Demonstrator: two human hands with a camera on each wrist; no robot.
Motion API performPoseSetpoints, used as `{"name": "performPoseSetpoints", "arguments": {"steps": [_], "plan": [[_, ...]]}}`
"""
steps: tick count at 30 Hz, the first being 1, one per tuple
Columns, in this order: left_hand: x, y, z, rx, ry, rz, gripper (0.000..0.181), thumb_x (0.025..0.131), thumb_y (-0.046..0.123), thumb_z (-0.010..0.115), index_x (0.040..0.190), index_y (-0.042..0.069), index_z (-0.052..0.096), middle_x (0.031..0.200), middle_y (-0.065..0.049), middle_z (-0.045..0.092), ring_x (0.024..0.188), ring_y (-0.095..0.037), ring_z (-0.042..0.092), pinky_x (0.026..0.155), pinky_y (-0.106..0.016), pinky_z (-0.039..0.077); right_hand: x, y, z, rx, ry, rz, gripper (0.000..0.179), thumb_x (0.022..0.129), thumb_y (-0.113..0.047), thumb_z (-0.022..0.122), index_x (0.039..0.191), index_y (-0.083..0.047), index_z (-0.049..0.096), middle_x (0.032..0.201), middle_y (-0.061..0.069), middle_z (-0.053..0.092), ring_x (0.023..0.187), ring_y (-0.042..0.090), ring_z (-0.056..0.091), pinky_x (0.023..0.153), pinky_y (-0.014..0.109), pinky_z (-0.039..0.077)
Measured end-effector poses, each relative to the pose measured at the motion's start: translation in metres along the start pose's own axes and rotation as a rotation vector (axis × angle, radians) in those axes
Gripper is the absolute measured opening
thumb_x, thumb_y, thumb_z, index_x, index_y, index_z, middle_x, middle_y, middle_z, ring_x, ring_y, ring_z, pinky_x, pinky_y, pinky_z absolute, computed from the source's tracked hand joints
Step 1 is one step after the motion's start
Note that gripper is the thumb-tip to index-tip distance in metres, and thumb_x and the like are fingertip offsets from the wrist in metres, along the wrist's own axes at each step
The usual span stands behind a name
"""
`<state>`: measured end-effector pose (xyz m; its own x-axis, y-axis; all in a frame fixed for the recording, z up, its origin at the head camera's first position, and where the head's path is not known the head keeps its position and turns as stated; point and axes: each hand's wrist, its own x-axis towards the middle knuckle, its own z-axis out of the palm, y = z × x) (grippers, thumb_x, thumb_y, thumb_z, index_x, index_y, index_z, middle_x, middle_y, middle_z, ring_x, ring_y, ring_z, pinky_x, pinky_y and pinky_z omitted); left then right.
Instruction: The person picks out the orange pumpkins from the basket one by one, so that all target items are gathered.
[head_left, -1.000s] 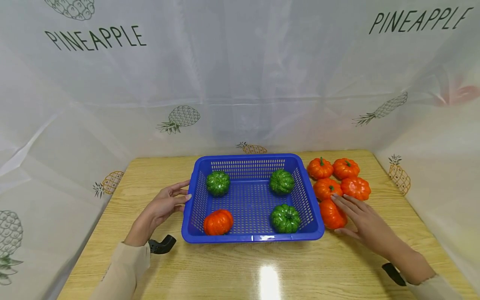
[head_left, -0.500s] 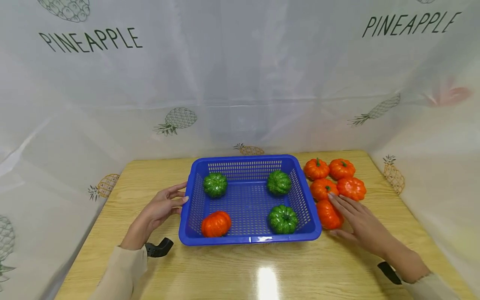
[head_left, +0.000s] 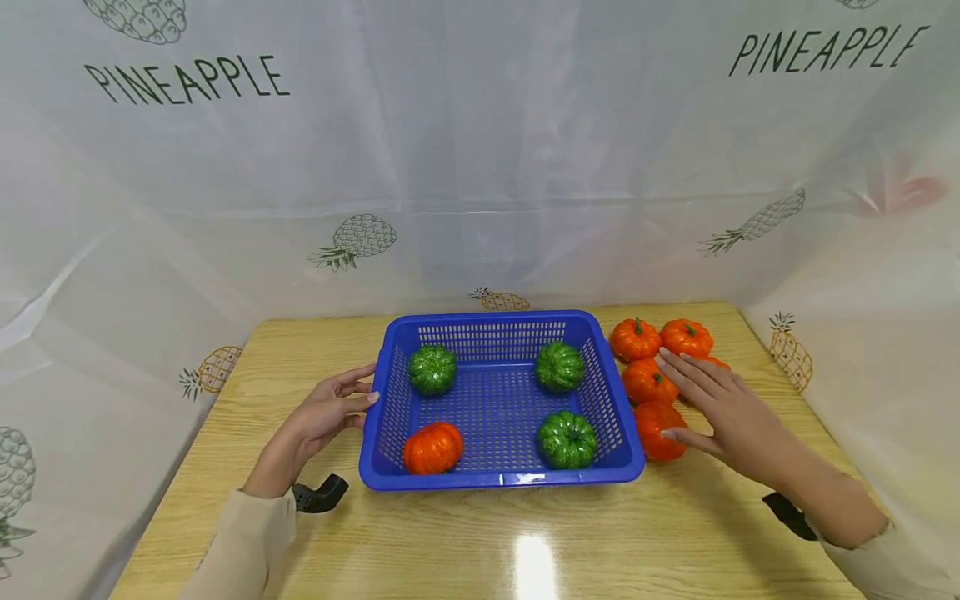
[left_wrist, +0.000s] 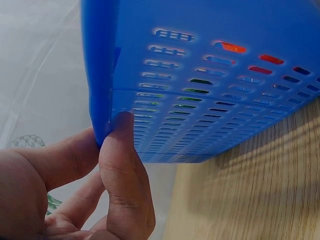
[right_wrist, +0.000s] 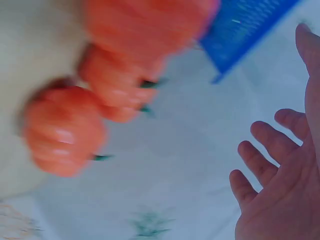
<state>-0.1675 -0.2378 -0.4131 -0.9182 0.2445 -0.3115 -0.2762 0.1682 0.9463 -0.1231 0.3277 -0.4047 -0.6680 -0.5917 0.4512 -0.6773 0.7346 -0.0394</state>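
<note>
My left hand [head_left: 321, 418] pinches the left rim of a blue plastic basket [head_left: 501, 480]; the left wrist view shows thumb and a finger on either side of the rim [left_wrist: 101, 75]. Inside the basket lie three green pumpkins, at back left [head_left: 432, 370], back right [head_left: 560, 367] and front right [head_left: 567, 439], and one orange pumpkin [head_left: 433, 448] at front left. My right hand [head_left: 731, 417], fingers straight, is over a cluster of several orange pumpkins [head_left: 649, 381] beside the basket. It partly hides one of them [head_left: 716, 363]. In the right wrist view its palm holds nothing.
The wooden table [head_left: 420, 542] extends in front of the basket and to both sides. A white curtain [head_left: 480, 167] with pineapple prints hangs behind and around the table. A black wrist mount [head_left: 321, 494] sits at the left wrist.
My right hand has risen from the front orange pumpkin and shifted toward the back of the cluster, its thumb spreading. My left hand and the basket stay put; the head view moved slightly.
</note>
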Motion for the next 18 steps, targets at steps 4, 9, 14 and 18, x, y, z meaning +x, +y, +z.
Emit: {"name": "performPoseSetpoints", "arguments": {"steps": [4,9,14,18], "plan": [[0.0,0.0,0.0,0.004,0.0,0.001,0.066,0.109,0.005,0.057,0.167,0.001,0.026,0.133,-0.021,0.055,0.089,-0.012,0.068,0.078,-0.026,0.062,0.029,-0.01,-0.012,-0.011,-0.003,-0.054,0.085,0.104,-0.07,0.04,0.163,-0.009,0.041,0.167,0.011,0.042,0.143,0.038,0.044,0.131,0.031,0.012],[-0.002,0.001,0.0,0.007,0.004,0.007,0.066,0.109,0.004,0.057,0.167,0.0,0.026,0.134,-0.022,0.055,0.089,-0.012,0.068,0.079,-0.027,0.062,0.065,-0.027,-0.011,-0.03,-0.039,-0.177,0.085,0.106,-0.068,0.036,0.162,-0.005,0.042,0.166,0.014,0.041,0.144,0.039,0.044,0.131,0.03,0.011],[-0.002,0.002,0.002,0.007,0.0,0.01,0.065,0.109,0.004,0.056,0.167,0.0,0.026,0.138,-0.026,0.053,0.089,-0.013,0.068,0.08,-0.028,0.062,0.091,-0.047,0.0,-0.06,-0.139,-0.255,0.086,0.103,-0.066,0.051,0.165,-0.009,0.036,0.17,0.013,0.035,0.15,0.039,0.041,0.133,0.036,0.008],[-0.002,0.002,0.002,0.011,0.001,0.012,0.066,0.108,0.003,0.056,0.167,0.0,0.026,0.139,-0.027,0.052,0.089,-0.013,0.068,0.08,-0.028,0.062,0.109,-0.06,0.008,-0.073,-0.211,-0.301,0.092,0.097,-0.058,0.068,0.166,-0.009,0.034,0.169,0.016,0.035,0.153,0.038,0.039,0.131,0.048,0.021]]}}
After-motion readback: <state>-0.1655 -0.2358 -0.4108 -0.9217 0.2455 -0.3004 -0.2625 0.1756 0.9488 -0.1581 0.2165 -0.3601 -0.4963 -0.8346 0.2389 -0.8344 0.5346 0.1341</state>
